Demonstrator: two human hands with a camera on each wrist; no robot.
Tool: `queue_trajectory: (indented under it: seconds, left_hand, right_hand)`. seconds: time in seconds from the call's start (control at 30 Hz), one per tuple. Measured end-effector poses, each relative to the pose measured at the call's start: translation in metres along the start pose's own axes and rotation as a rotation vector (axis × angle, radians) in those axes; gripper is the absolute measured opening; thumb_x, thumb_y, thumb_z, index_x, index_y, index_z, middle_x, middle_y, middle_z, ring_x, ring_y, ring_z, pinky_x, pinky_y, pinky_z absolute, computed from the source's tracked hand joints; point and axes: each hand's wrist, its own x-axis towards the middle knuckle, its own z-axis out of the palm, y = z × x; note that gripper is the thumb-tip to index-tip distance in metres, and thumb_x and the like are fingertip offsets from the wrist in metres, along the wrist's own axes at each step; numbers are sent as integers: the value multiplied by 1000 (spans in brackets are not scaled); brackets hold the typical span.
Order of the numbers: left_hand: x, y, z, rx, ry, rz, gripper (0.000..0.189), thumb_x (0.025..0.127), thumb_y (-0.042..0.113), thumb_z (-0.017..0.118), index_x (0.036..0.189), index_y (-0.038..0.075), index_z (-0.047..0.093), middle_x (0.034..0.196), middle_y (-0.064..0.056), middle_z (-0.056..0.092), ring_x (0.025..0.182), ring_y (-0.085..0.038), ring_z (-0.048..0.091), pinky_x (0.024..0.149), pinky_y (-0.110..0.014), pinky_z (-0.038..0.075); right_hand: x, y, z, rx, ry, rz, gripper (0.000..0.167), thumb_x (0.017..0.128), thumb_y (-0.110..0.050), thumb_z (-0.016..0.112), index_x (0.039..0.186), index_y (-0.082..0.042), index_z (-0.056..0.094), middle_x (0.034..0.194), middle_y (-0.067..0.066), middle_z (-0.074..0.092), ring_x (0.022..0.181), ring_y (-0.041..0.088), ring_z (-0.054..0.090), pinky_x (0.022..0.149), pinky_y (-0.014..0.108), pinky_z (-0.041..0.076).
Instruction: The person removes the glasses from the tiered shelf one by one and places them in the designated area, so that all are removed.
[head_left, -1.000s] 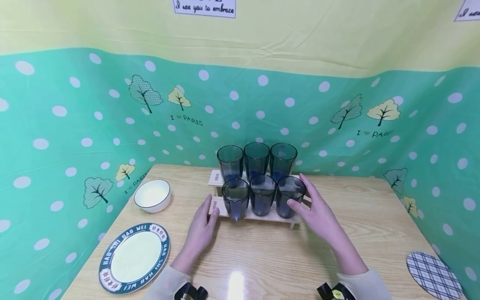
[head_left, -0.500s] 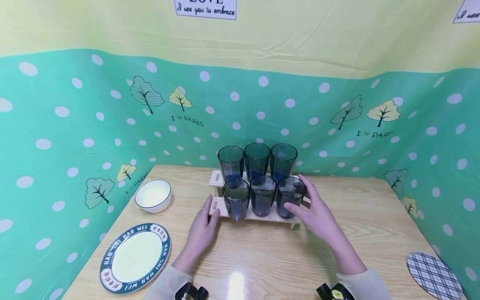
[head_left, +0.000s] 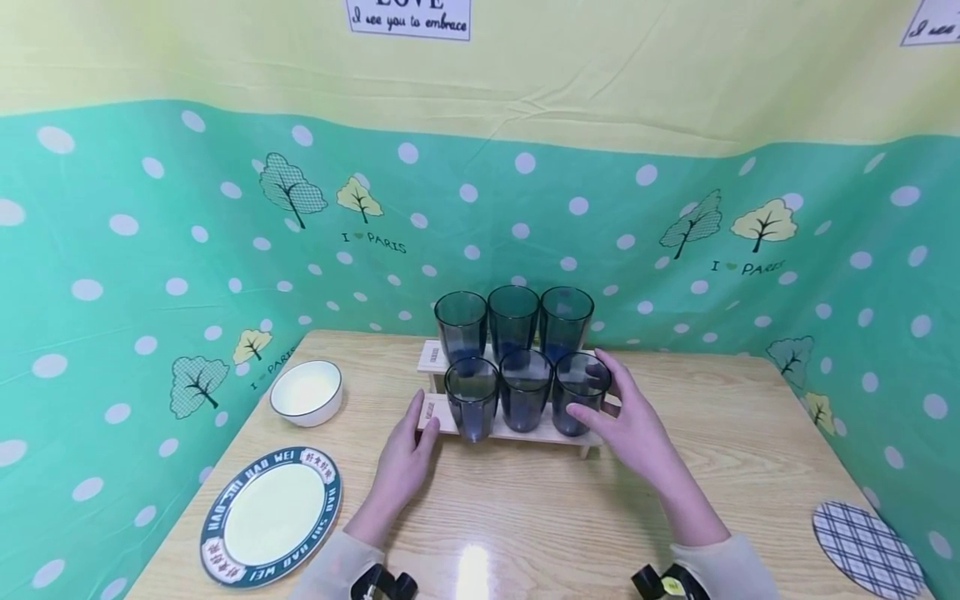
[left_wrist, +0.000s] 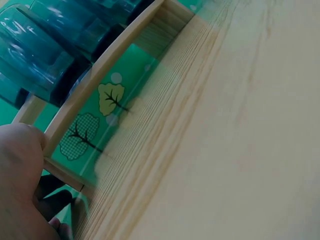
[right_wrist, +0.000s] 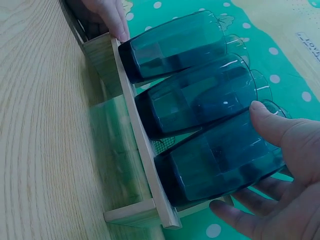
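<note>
A two-tier wooden rack [head_left: 435, 413] stands on the table with dark bluish glasses in two rows. On the lower tier are a left glass [head_left: 472, 400], a middle glass [head_left: 526, 390] and a right glass [head_left: 576, 421], all upright. My left hand [head_left: 405, 454] holds the rack's left end, its thumb at the lower shelf; in the left wrist view some of its fingers are hidden behind the end. My right hand [head_left: 633, 425] is around the right front glass, thumb in front near the rim and fingers on the far side, as the right wrist view shows.
Three taller-standing glasses [head_left: 514, 317] fill the upper tier, close to the polka-dot cloth [head_left: 480, 192] behind. A white bowl [head_left: 306, 392] and a blue-rimmed plate [head_left: 272, 517] lie left. A checked round mat [head_left: 867, 550] lies at the right edge of the table [head_left: 540, 508].
My right thumb has slid slightly left and down across the front of the right glass. The left hand, the rack and the glasses stay where they were.
</note>
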Motion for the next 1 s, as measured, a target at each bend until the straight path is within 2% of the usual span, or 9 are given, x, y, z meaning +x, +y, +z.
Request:
queue_trajectory:
  seconds: [0.27, 0.57, 0.87, 1.0]
  left_hand:
    - [1, -1, 1, 5, 5, 1, 68, 119, 39, 52, 176, 10, 29, 176, -19, 35, 161, -41, 34, 132, -59, 28]
    - [1, -2, 1, -3, -2, -6, 68, 119, 40, 51, 176, 10, 27, 177, -18, 34, 162, -40, 34, 132, -58, 27]
    - [0, 1, 0, -8, -5, -13, 69, 119, 40, 51, 176, 11, 27, 177, -17, 33, 162, -40, 32, 132, -58, 27]
    - [0, 0, 1, -2, -4, -13, 69, 119, 41, 50, 176, 11, 27, 177, -17, 33, 162, -40, 33, 131, -59, 27]
  right_hand:
    - [0, -2, -2, 4, 26, 49, 98, 96, -34, 90, 174, -25, 32, 158, 22, 55, 143, 44, 58, 113, 55, 54]
    - [-1, -4, -7, -17, 50, 60, 98, 91, -37, 95, 171, -19, 40, 155, 19, 58, 144, 39, 57, 112, 50, 55]
    - [-7, -12, -23, -32, 21, 100, 99, 90, -45, 94, 170, -20, 40, 153, 20, 59, 140, 41, 60, 108, 51, 58]
    - [-9, -15, -33, -59, 27, 103, 103, 90, -49, 93, 171, -18, 37, 157, 21, 57, 144, 41, 56, 110, 53, 57]
